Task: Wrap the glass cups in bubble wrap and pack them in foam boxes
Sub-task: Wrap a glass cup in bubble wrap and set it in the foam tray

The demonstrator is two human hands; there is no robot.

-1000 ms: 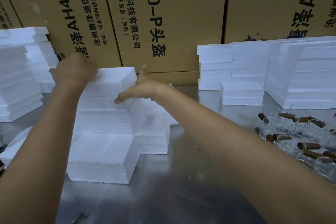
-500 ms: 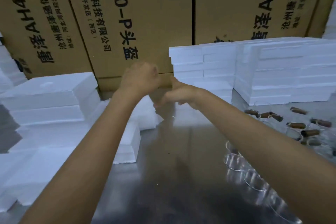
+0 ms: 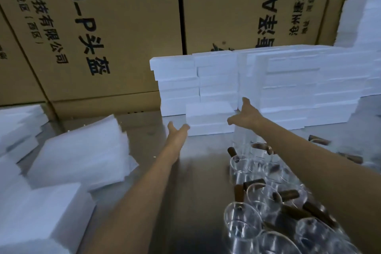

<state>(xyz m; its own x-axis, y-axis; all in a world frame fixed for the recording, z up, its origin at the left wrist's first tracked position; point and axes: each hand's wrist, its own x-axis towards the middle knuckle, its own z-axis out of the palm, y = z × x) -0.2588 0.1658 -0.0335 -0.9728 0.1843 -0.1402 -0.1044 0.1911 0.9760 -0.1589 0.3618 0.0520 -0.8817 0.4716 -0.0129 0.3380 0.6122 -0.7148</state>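
Observation:
A small stack of white foam boxes (image 3: 208,117) stands on the metal table in front of taller foam stacks. My left hand (image 3: 177,131) is open, its fingers just short of the stack's left end. My right hand (image 3: 245,114) is open too, fingers spread at the stack's right end, thumb up against the taller stack (image 3: 288,86). Both hands hold nothing. Several clear glass cups with brown handles (image 3: 266,198) lie crowded on the table at the lower right, under my right forearm. A pile of white wrap sheets (image 3: 82,150) lies at the left.
Large brown cardboard cartons (image 3: 115,33) with printed text wall off the back. More foam boxes (image 3: 41,218) sit at the lower left and another foam stack (image 3: 362,16) rises at the upper right. The steel tabletop (image 3: 198,171) shows between my arms.
My view has swung right, away from the left foam pile. Both hands have left that pile and reached forward to the small foam stack, fingers now spread.

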